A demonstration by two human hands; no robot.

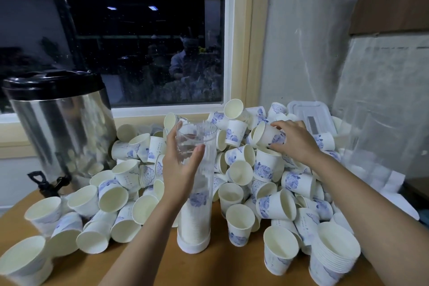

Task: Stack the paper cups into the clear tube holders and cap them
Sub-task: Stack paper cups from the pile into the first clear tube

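One clear tube holder point(197, 176) stands on the wooden table point(162, 264), just in front of the heap of loose paper cups point(241, 172). Its long axis is vertical or very nearly so. The foot is seated in a white end cap point(193, 245) and the open mouth points up.

A nested stack of cups point(195, 220) fills the lower part of the tube, judged to be under half. The upper part is bare and no top cap is fitted or identifiable in view.

The left hand point(180, 167) is wrapped round the upper tube, thumb on the near side and fingers behind, steadying it. The right hand point(296, 140), well apart from the left, grips a single cup point(267, 134) lying on its side atop the heap, mouth turned toward the tube.

Many cups lie loose across the table, and a separate nested stack point(334, 255) stands at near right. Judgement: the task is at an early stage, with filling, top capping and any further tubes outstanding.
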